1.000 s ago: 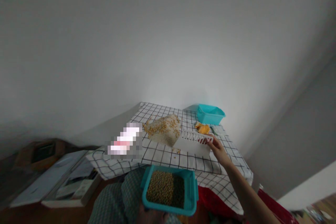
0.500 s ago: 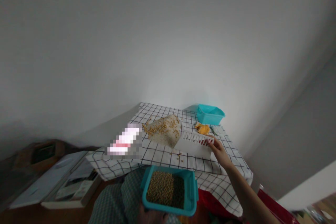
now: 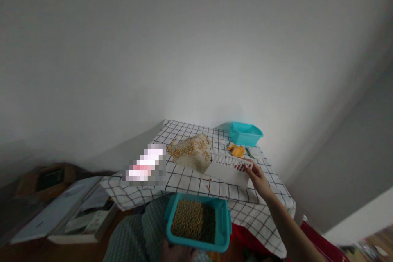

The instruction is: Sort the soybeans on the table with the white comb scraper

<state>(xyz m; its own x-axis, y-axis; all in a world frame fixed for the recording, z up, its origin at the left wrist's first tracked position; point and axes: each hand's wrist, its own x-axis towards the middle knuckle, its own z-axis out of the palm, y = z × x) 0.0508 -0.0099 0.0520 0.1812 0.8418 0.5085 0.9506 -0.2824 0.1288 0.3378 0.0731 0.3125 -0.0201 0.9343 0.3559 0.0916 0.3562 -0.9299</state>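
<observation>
My right hand (image 3: pixel 258 176) grips the right end of a white slotted tray (image 3: pixel 229 169) that rests on the checked tablecloth (image 3: pixel 184 176). A pile of yellow beans mixed with white grains (image 3: pixel 193 152) lies just left of the tray, with a few loose beans in front. Close to me a teal basket (image 3: pixel 198 223) holds beans, yellowish on the left and darker green on the right. My left hand (image 3: pixel 172 252) sits under that basket at the bottom edge; its fingers are mostly hidden.
A second teal tub (image 3: pixel 245 133) stands at the table's far right corner, with an orange scrap (image 3: pixel 237 150) beside it. Books and papers (image 3: pixel 70 211) lie on a lower surface at the left. A blurred-out patch (image 3: pixel 144 164) covers part of the table. A bare wall rises behind.
My right hand has tipped the white tray's right end up slightly and nudged it nearer. A few loose beans have shifted in front of it. The teal basket stays put.
</observation>
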